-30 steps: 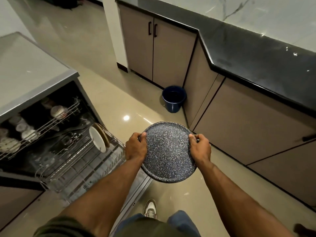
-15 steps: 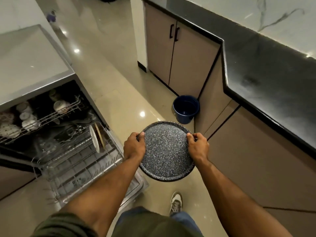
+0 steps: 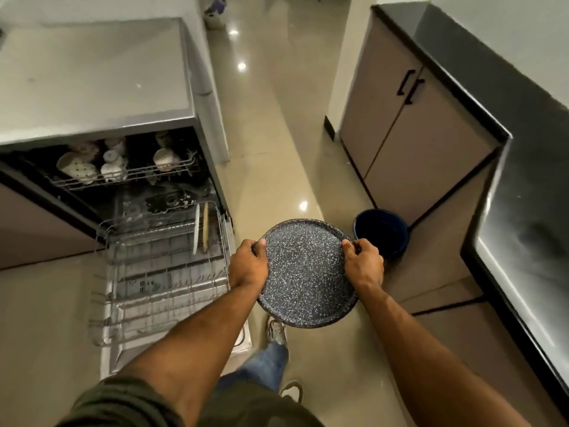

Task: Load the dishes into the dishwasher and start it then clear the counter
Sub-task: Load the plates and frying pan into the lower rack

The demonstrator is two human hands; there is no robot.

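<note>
I hold a round dark speckled plate (image 3: 306,272) in front of me, above the floor. My left hand (image 3: 248,265) grips its left rim and my right hand (image 3: 363,261) grips its right rim. To the left stands the open dishwasher (image 3: 197,140). Its lower rack (image 3: 160,272) is pulled out over the lowered door, with two plates (image 3: 200,231) standing on edge at its far right. The upper rack (image 3: 129,175) holds several cups and bowls. The plate I hold is to the right of the lower rack, apart from it.
A dark blue bucket (image 3: 381,234) sits on the floor beside the brown cabinets (image 3: 409,143). A black counter (image 3: 529,229) runs along the right. The grey top (image 3: 92,78) over the dishwasher is on the left. Tiled floor runs ahead between them; my shoes are below the plate.
My view has swung left towards the dishwasher, which now lies more squarely ahead on the left. The plate stays gripped in both hands and has come nearer to the lower rack.
</note>
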